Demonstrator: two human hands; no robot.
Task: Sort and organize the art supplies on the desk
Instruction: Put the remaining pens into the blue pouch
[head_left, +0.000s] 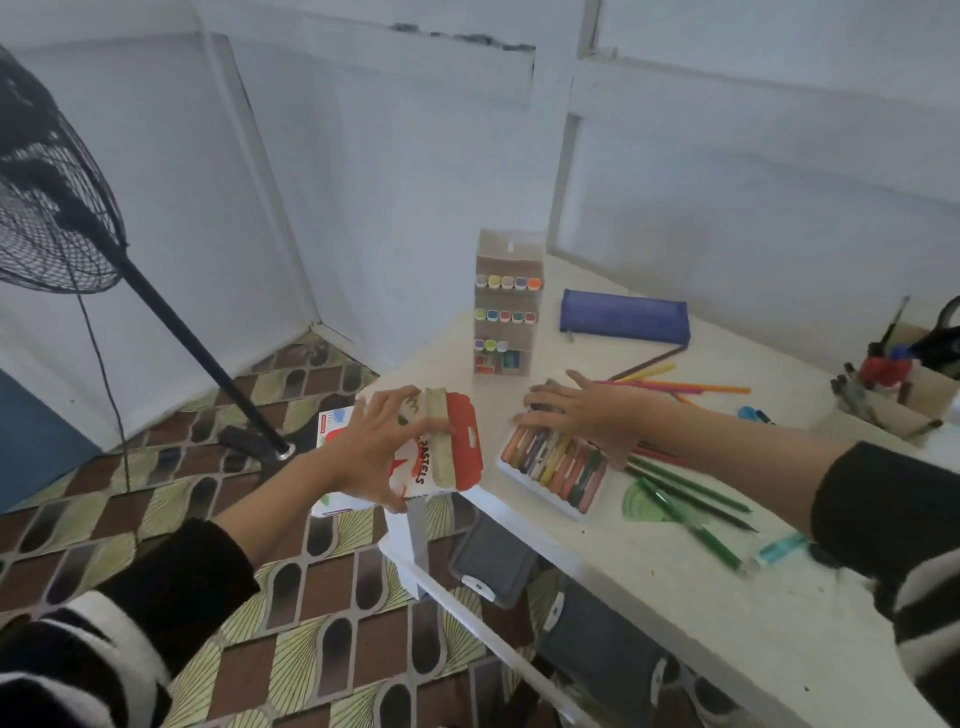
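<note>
One white desk (675, 597), pale-blue corner, fan (52, 208) beside it; left hand (376, 447) grips the pastels box (462, 441), right hand (582, 410) lies flat on the pastel tray (566, 478).

Grips pastel box (461, 422) with left hand (382, 449), fingers curled; holds right hand (582, 415) forward, palm down, fingers straight.

Bare desk (675, 597) runs along the near edge; loose pencils (691, 488) crowd right of the pastel tray (556, 467).
</note>
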